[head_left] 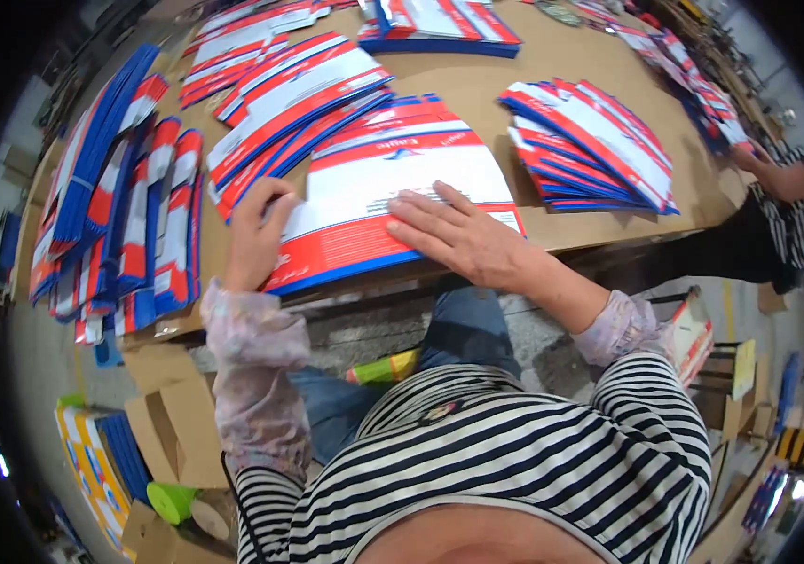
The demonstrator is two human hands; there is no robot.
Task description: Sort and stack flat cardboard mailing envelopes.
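Observation:
A flat printed paper bag (364, 202) in white, red and blue lies before me at the table's near edge, atop others of its kind. My right hand (458, 235) rests palm down on it, fingers stretched out over the white middle. At its left edge is my left hand (259, 230), its fingers curled in and the thumb beside the bag's side. Some left fingers are hidden, so I cannot make out what they pinch, if anything. Just beyond the left hand lies a fanned stack of matching bags (303, 99).
Another fanned stack (590, 146) lies to the right. Banded bundles (106, 160) stand at the left edge, and more piles (440, 33) lie farther back on the brown table (463, 80). An open carton (172, 423) is on the floor. A person's hand (764, 169) shows at far right.

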